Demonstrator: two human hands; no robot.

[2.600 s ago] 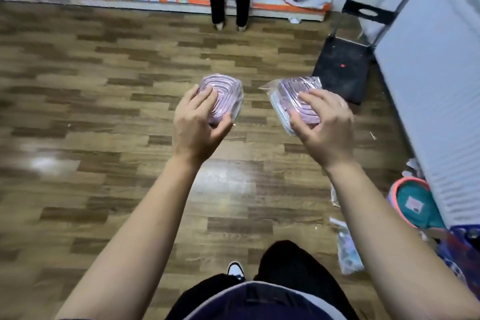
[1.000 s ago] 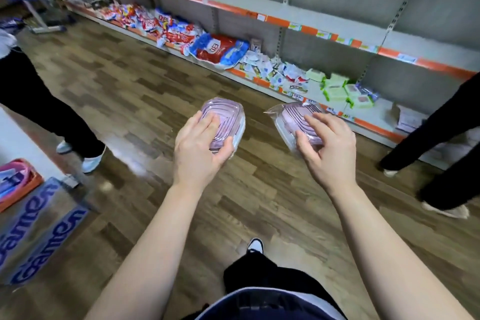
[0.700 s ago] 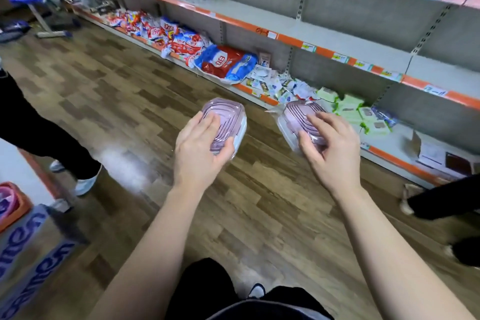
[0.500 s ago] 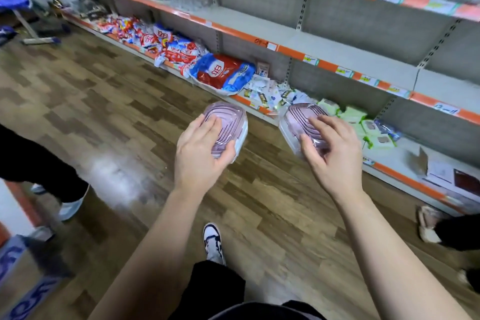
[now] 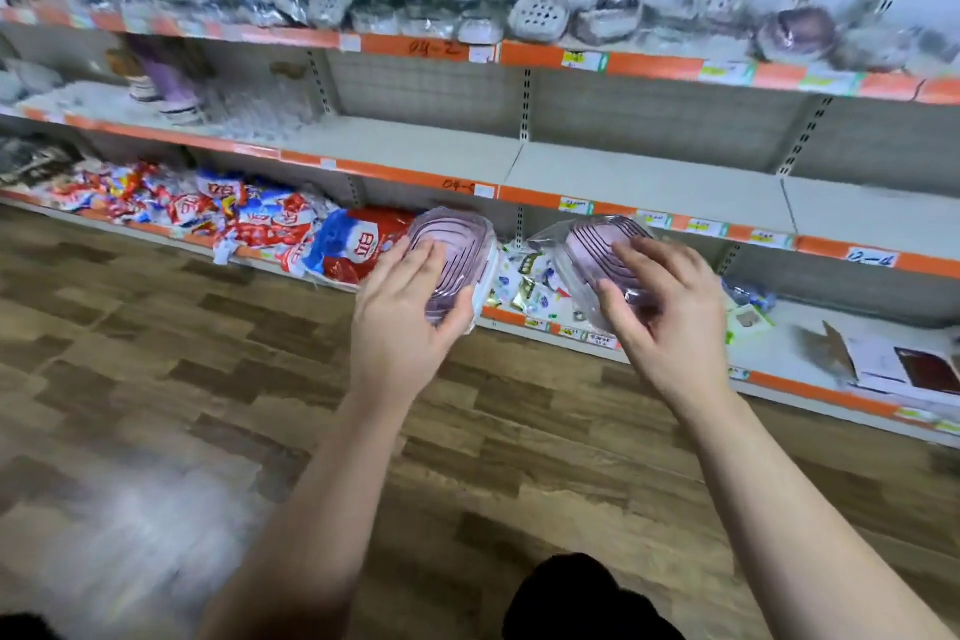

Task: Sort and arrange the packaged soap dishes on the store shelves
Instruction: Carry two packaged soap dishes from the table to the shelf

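Both forearms are bare from elbow to wrist, with no sleeve, watch or ring on the left hand (image 5: 400, 327) or the right hand (image 5: 670, 327). Below and between the hands, dark trousers (image 5: 582, 598) show.

Handwritten "04-2" sits on the top shelf's orange edge strip (image 5: 435, 48). Middle shelf strip (image 5: 457, 184) reads "04-", cut off. Further right, a scrawl (image 5: 870, 256) like "12-4". Price tags unreadable.

Before you, the top shelf (image 5: 426, 48) holds wrapped soap dishes (image 5: 537, 16); the bottom shelf (image 5: 810, 382) holds red-and-blue bags (image 5: 358, 244) and small packets (image 5: 524, 278).
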